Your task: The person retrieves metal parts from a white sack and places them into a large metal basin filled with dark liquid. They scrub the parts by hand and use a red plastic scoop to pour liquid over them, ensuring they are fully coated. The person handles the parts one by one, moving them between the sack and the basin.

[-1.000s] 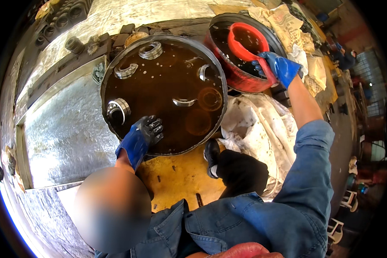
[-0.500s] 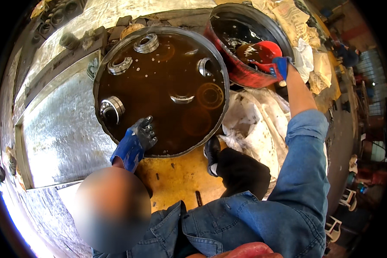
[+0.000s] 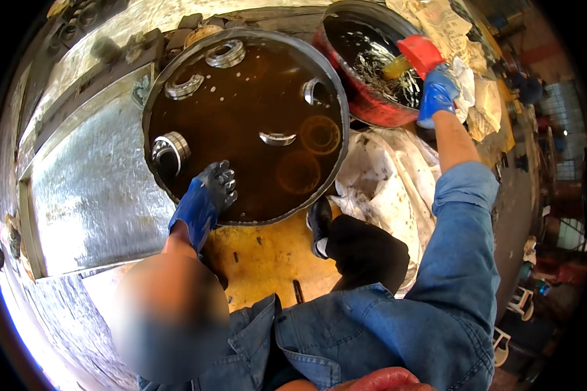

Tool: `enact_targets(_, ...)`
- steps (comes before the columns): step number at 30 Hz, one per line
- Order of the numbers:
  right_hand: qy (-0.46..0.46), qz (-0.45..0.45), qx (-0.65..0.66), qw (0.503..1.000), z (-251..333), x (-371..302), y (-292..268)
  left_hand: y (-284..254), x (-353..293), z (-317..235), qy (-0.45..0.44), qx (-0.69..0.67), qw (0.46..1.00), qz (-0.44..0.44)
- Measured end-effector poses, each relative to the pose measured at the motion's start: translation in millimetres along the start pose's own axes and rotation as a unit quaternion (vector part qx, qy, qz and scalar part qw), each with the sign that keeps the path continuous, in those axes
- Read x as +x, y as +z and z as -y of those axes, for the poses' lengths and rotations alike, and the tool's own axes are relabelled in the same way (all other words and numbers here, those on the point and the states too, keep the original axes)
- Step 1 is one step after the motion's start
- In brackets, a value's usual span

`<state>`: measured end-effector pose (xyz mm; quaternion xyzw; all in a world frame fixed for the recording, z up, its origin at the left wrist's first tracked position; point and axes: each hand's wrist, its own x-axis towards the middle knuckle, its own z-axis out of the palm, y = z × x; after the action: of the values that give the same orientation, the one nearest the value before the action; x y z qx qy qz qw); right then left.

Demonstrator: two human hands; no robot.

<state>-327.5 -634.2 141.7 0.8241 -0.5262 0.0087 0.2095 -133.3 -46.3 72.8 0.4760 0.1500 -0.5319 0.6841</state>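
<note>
My left hand (image 3: 205, 195), in a blue and black glove, rests fingers-down on the near edge of a wide round pan (image 3: 341, 140) of brown liquid. Several metal rings lie in the pan: one ring (image 3: 169, 148) just left of the hand, another ring (image 3: 277, 138) in the middle. My right hand (image 3: 437, 94), in a blue glove, grips a red-handled brush (image 3: 419, 53). The brush's bristle end points into a red basin (image 3: 372, 112) of dark liquid at the upper right.
Crumpled white sheeting (image 3: 388, 186) lies between the pan and my right arm. My black shoe (image 3: 318, 221) and bent knee (image 3: 365, 251) sit on a yellow floor (image 3: 261, 257). Shiny metal sheet (image 3: 91, 189) is at left, crumpled paper (image 3: 447, 23) behind the basin.
My right hand has shifted the brush from the middle of the red basin toward its right rim. My left hand has stayed on the pan's near edge.
</note>
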Motion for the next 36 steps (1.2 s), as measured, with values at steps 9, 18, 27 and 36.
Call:
enact_targets(9, 0.033, 0.239, 0.686, 0.686, 8, -34, -7, -21, -12, 1, 0.032, -0.049, 0.998, -0.007)
enact_targets(18, -0.128, 0.438, 0.547, 0.702, 139, -198, -146, -12, -30, -6, 0.031, -0.135, 0.990, 0.012)
enact_targets(27, -0.384, 0.277, 0.331, 0.816, 212, -266, -90, -138, 87, 39, -0.081, -0.530, 0.814, 0.222)
enact_targets(36, -0.392, 0.230, 0.165, 0.876, 201, -314, -106, -103, 62, 26, -0.109, -0.673, 0.715, 0.155)
